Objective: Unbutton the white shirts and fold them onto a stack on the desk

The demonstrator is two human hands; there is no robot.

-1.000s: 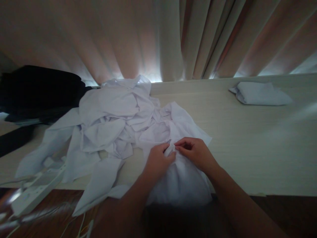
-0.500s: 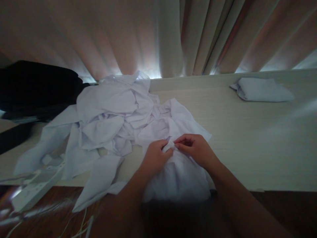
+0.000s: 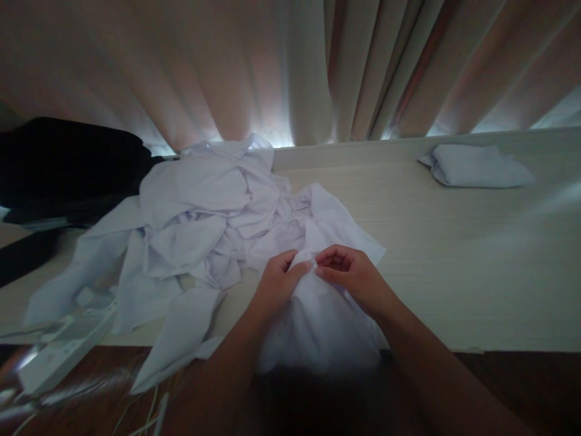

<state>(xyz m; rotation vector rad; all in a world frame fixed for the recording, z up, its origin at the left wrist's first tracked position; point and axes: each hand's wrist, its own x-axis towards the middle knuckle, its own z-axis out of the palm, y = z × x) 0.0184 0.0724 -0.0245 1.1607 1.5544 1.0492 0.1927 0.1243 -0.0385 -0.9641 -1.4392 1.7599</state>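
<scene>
While the curtains (image 3: 290, 66) are hanging shut behind the pale table (image 3: 454, 254), we are pinching a white garment (image 3: 318, 309) at the near edge.

We are looking first at the big heap of white clothes (image 3: 200, 218) spreading left of centre, a dark bundle (image 3: 68, 163) beyond it, a folded white piece (image 3: 476, 166) well apart at the far right, and a white power strip (image 3: 63, 345) at the lower left. The garment is lying straight ahead of us, running from the heap toward our body. Our left hand (image 3: 275, 284) and right hand (image 3: 354, 275) are meeting at its top fold, fingertips closed on the cloth and nearly touching, both equally near. What small part they are nipping we cannot tell.
</scene>
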